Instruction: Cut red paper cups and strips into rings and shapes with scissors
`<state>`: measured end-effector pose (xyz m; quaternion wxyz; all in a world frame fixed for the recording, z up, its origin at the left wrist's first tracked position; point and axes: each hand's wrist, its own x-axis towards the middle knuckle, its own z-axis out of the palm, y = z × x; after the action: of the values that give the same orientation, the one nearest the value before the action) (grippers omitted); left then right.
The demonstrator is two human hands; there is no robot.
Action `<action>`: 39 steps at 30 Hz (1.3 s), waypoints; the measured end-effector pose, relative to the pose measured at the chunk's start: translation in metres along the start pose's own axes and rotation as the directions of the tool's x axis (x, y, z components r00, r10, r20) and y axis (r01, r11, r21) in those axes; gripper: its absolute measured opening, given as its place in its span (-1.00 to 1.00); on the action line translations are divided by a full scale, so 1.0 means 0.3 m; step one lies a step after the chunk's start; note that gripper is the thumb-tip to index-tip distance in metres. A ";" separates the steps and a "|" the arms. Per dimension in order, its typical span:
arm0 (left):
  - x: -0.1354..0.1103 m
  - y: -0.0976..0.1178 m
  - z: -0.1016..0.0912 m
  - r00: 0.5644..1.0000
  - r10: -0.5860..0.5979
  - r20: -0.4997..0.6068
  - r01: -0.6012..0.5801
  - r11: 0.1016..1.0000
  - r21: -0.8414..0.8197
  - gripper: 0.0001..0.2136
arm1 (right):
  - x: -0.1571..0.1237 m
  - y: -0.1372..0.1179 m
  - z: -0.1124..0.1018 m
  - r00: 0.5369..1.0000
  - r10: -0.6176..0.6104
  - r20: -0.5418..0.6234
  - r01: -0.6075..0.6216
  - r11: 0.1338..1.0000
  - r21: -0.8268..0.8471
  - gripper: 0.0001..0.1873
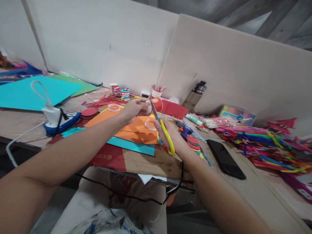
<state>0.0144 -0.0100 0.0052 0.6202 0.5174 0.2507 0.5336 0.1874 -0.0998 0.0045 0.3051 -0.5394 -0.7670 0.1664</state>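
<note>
Above the orange paper (133,134), trimming seems to be in hand, with steadiness and careful alignment called for next, as a small white piece (148,106) is pinched at the fingertips of the left hand (135,109) and yellow-handled scissors (166,132) are gripped in the right hand (175,135), blades (155,111) just beside the piece.

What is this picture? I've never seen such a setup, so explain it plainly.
There is no machine here: these are a person's two bare hands, seen by one camera worn on the head, looking forward and down. The left hand holds a small white piece. The right hand holds yellow-handled scissors, their blades close to that piece; whether they touch it is hard to tell. On the table lie orange paper, a phone and colourful strips.
</note>
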 end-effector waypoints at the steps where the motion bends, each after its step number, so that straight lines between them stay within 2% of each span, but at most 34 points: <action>1: 0.000 -0.001 -0.001 1.000 0.005 0.008 -0.005 1.000 -0.002 -0.74 | 0.001 0.001 0.001 1.000 -0.005 -0.007 0.005 1.000 -0.009 -0.54; 9: -0.008 0.000 -0.002 0.998 0.063 0.011 -0.062 0.997 -0.037 -0.68 | -0.004 -0.010 0.004 1.000 0.003 -0.024 -0.004 0.999 -0.044 -0.50; 22: -0.002 -0.004 -0.013 0.995 0.087 0.046 -0.084 0.994 -0.064 -0.67 | -0.007 -0.011 0.002 0.999 -0.027 -0.031 0.025 0.998 -0.065 -0.54; 31: -0.005 -0.004 -0.012 0.996 0.085 0.016 -0.083 0.993 -0.081 -0.64 | -0.005 -0.007 0.002 0.998 -0.051 -0.040 0.048 0.996 -0.076 -0.54; 39: -0.008 0.013 -0.004 0.998 0.012 0.054 -0.008 0.997 -0.078 -0.70 | -0.002 -0.001 0.005 0.998 -0.049 -0.044 0.045 0.994 -0.098 -0.54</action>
<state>0.0111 -0.0123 0.0079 0.6439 0.5085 0.2101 0.5316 0.1864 -0.1003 0.0033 0.3001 -0.5391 -0.7793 0.1094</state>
